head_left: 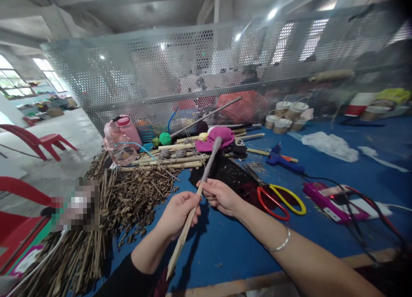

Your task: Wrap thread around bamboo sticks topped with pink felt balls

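Observation:
A thin wooden stick [186, 228] runs from low centre up to a grey wrapped, rounded tip near the pink hat. My left hand [179, 212] is closed round the stick's middle. My right hand [220, 196], with a silver bangle on its wrist, pinches the stick a little higher, where the grey wrapping begins. Both hands hover above the blue table [225, 245].
Red and yellow scissors [279, 199] lie right of my hands, with a blue glue gun [280, 159] and a magenta device [325, 200] with cables beyond. Dry twigs [128, 198] pile at left. Bamboo sticks [174, 159], a pink hat [216, 138], a pink jug [124, 136] and a perforated metal screen [193, 74] stand behind.

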A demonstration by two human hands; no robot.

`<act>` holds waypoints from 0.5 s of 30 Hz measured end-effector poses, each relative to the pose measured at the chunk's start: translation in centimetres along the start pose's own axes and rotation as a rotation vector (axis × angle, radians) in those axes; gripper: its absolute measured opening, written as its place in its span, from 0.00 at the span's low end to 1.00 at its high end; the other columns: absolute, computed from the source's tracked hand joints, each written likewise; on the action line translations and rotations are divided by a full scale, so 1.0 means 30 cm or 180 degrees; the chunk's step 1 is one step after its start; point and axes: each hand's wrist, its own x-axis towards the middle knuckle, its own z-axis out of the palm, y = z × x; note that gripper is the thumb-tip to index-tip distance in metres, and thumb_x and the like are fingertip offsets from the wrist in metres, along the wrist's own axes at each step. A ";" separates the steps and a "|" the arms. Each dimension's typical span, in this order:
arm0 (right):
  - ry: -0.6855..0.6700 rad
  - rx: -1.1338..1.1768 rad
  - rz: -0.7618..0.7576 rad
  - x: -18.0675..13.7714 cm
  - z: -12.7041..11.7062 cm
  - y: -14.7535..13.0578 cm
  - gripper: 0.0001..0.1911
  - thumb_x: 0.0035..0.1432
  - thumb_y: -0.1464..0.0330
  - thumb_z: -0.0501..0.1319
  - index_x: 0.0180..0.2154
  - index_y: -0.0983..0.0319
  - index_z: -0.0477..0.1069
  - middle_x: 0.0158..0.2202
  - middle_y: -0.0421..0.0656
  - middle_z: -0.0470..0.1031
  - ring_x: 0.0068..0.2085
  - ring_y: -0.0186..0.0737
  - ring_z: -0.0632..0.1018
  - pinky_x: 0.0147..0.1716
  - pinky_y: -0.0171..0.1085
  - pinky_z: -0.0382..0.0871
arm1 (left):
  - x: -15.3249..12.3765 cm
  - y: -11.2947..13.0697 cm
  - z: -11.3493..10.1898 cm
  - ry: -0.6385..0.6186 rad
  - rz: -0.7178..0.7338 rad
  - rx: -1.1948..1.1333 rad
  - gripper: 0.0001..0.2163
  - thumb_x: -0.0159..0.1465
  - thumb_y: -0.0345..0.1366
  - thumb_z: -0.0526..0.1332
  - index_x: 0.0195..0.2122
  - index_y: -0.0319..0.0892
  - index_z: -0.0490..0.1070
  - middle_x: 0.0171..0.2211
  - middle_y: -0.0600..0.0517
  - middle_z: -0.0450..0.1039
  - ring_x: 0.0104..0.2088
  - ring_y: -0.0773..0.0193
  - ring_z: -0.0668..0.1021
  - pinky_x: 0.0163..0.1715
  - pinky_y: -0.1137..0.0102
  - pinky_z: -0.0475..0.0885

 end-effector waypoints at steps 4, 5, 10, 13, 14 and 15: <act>-0.0121 0.0043 -0.0063 -0.001 0.000 -0.002 0.16 0.49 0.59 0.62 0.33 0.64 0.64 0.15 0.28 0.46 0.16 0.23 0.44 0.14 0.28 0.34 | 0.003 -0.004 -0.010 -0.0257 -0.0439 -0.0727 0.14 0.55 0.44 0.59 0.33 0.37 0.69 0.16 0.58 0.64 0.10 0.77 0.62 0.08 0.81 0.55; -0.0098 0.0000 -0.0063 -0.001 -0.001 -0.001 0.16 0.48 0.59 0.63 0.32 0.64 0.63 0.15 0.28 0.46 0.16 0.23 0.44 0.14 0.28 0.34 | 0.003 -0.007 -0.011 -0.0273 -0.0488 -0.0675 0.14 0.55 0.44 0.59 0.34 0.37 0.69 0.16 0.58 0.65 0.10 0.76 0.63 0.08 0.81 0.55; 0.0148 -0.0260 -0.0005 0.001 -0.004 0.001 0.16 0.47 0.59 0.63 0.26 0.63 0.60 0.14 0.28 0.45 0.15 0.22 0.43 0.13 0.28 0.32 | -0.001 -0.008 -0.015 0.0162 0.0103 0.0558 0.15 0.51 0.46 0.63 0.29 0.38 0.66 0.15 0.57 0.66 0.12 0.73 0.67 0.11 0.79 0.59; 0.0182 -0.0257 -0.0037 0.003 -0.002 0.003 0.16 0.48 0.60 0.63 0.26 0.63 0.59 0.14 0.28 0.45 0.16 0.22 0.43 0.13 0.28 0.33 | -0.005 0.003 -0.021 0.0191 0.0183 0.0775 0.15 0.48 0.44 0.66 0.25 0.38 0.64 0.15 0.57 0.66 0.13 0.73 0.68 0.14 0.79 0.62; 0.0177 -0.0230 -0.0048 0.003 -0.001 0.003 0.16 0.48 0.60 0.63 0.26 0.63 0.60 0.14 0.28 0.45 0.16 0.22 0.43 0.13 0.28 0.33 | -0.007 0.008 -0.022 0.0159 0.0132 0.0714 0.15 0.48 0.44 0.66 0.25 0.38 0.64 0.16 0.56 0.67 0.14 0.72 0.69 0.14 0.78 0.62; 0.0153 -0.0188 -0.0061 0.003 0.000 0.002 0.15 0.49 0.60 0.62 0.27 0.63 0.60 0.15 0.28 0.45 0.16 0.22 0.43 0.13 0.28 0.33 | -0.008 0.012 -0.022 0.0130 0.0082 0.0599 0.15 0.48 0.43 0.66 0.25 0.38 0.64 0.16 0.56 0.68 0.14 0.72 0.70 0.14 0.79 0.62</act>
